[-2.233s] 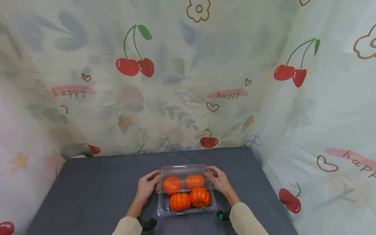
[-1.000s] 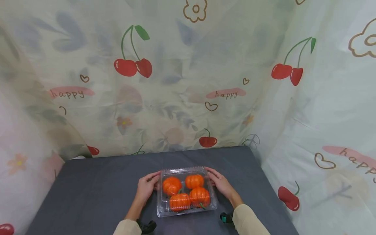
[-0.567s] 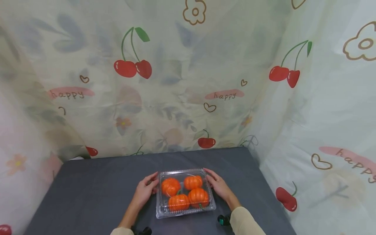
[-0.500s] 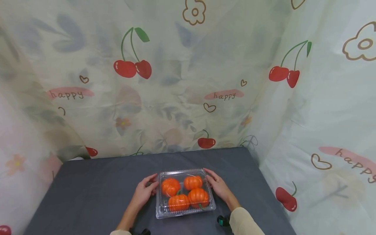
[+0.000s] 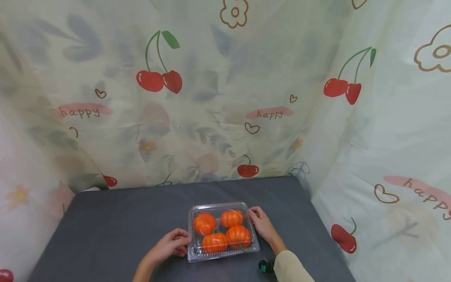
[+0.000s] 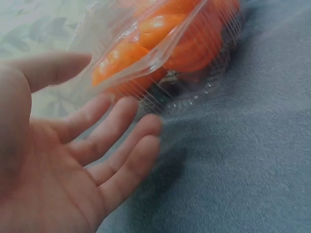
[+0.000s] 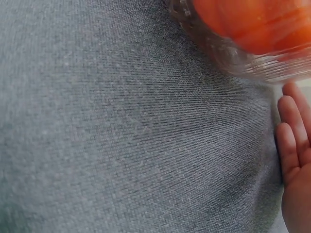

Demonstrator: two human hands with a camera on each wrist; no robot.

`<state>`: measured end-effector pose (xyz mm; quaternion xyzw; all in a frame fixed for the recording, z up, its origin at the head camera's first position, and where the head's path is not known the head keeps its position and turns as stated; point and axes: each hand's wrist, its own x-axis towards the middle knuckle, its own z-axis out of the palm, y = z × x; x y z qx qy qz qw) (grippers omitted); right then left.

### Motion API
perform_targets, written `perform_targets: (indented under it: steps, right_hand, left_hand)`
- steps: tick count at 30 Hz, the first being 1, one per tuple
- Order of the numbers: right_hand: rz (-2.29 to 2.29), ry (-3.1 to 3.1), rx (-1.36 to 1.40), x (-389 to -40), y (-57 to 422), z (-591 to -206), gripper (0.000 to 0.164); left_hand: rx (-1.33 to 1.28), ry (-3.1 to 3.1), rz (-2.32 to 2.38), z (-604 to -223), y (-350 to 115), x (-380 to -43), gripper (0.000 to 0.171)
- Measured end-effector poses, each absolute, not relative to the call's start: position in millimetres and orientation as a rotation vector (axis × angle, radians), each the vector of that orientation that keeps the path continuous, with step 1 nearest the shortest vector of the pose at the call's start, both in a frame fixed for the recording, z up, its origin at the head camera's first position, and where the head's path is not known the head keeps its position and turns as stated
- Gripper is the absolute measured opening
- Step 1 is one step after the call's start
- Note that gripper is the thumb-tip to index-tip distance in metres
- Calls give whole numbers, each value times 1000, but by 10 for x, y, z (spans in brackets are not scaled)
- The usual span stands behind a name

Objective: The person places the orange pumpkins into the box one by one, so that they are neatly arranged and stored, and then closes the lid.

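A clear plastic clamshell box (image 5: 225,256) rests on the dark cloth with its lid down over several small orange toy pumpkins (image 5: 238,236). My left hand (image 5: 170,246) is beside the box's front left corner, fingers relaxed and thumb apart. In the left wrist view, the palm of that left hand (image 6: 82,155) shows nothing gripped, with the fingertips close to the box wall; contact is unclear. At the far right side of the box is my right hand (image 5: 263,227). Its fingers (image 7: 294,114) look fairly straight near the box edge in the right wrist view, and its thumb is hidden there.
The dark grey cloth (image 5: 116,227) covers the table. Printed curtains (image 5: 197,117) hang behind it and on both sides. A black wrist device (image 5: 266,266) shows beside the right sleeve (image 5: 291,266). A small white object (image 5: 92,189) lies at the far left corner.
The lid has come down from half raised to lying over the pumpkins. My left hand has moved from the back left side to the front left corner. The right hand has barely shifted.
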<state>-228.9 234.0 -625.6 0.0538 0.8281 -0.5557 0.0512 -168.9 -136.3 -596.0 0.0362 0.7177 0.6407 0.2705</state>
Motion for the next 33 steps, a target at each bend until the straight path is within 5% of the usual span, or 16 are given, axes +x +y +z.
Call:
perform_targets:
  steps: [9, 33]
  right_hand:
    - [-1725, 2527, 190, -2285, 2331, -6283, 31]
    - [-1722, 2484, 213, -2249, 2317, -6261, 60]
  left_hand:
    - [230, 1609, 1722, -6008, -1440, -1585, 11]
    - [175, 1715, 1771, -6088, -1313, -1536, 11]
